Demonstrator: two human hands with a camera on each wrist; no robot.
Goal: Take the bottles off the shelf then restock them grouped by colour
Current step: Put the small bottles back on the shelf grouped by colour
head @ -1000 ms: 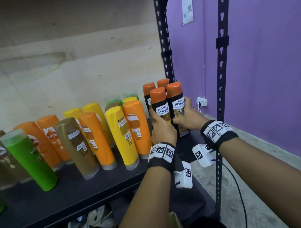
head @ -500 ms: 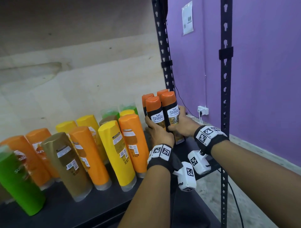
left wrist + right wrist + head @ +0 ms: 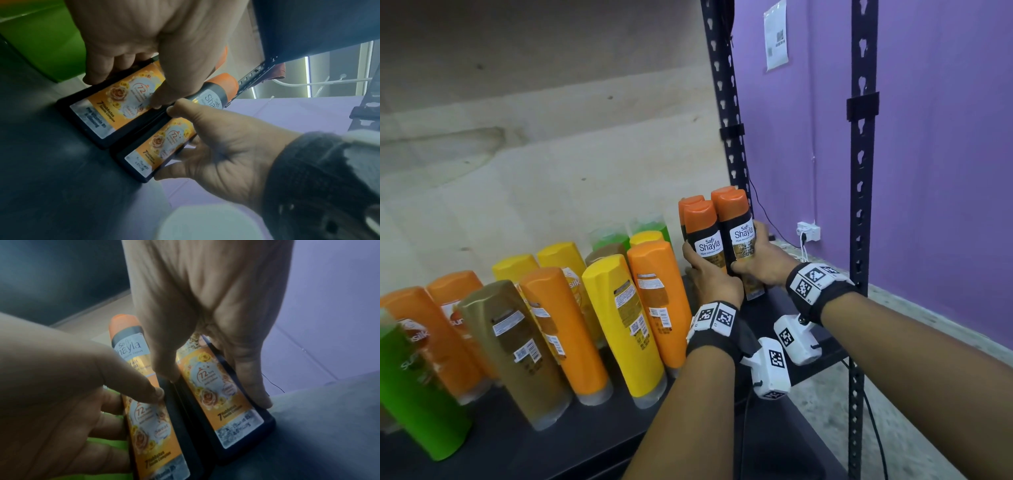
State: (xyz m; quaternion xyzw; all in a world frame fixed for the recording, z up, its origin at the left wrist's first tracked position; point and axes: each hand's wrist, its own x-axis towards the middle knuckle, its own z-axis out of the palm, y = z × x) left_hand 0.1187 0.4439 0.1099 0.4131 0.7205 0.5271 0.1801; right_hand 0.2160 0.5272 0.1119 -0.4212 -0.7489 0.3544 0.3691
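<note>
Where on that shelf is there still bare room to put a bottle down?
Bare shelf shows along the front edge before the coloured bottles, and at the right end beside the black bottles near the front post. The bottle rows themselves are crowded.

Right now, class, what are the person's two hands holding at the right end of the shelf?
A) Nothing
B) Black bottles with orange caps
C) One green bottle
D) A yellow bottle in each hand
B: the left hand and right hand each grip one of the black bottles with orange caps labelled Shayla, standing on the shelf.
</note>
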